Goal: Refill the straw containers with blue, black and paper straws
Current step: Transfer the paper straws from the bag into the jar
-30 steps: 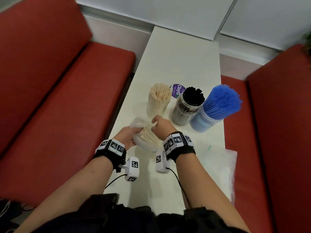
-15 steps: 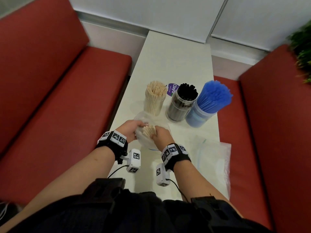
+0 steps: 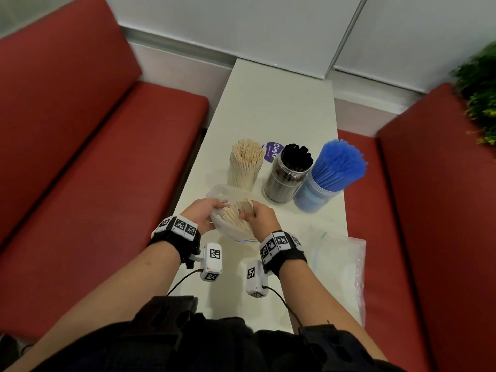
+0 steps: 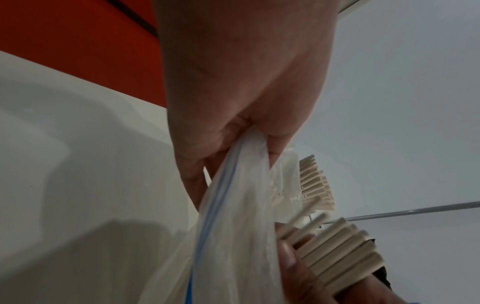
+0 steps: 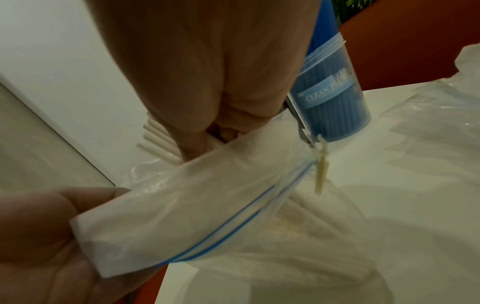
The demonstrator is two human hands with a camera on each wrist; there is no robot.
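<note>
The left hand [image 3: 200, 215] is curled, pinching the mouth edge of a clear zip bag [image 3: 233, 229] between thumb and fingers; the left wrist view shows the plastic and its blue zip line gathered in that grip. The right hand [image 3: 258, 217] is also curled, its fingers wrapped round a bundle of paper straws [image 3: 238, 212] whose ends stick out of the bag's mouth, just beside the left hand's fingertips. Both forearms reach forward over the near end of the white worktop [image 3: 271, 103], wrists close together, backs of the hands up, with the bag held between them and low over the surface. Just beyond the hands stand three containers in a row: a clear jar of paper straws [image 3: 244, 167] ahead of the left hand, a jar of black straws [image 3: 288, 178] ahead of the right hand, and a tub of blue straws [image 3: 326, 181] further to the right of it. To the right of the right wrist a second clear bag [image 3: 338, 261] lies flat on the worktop.
</note>
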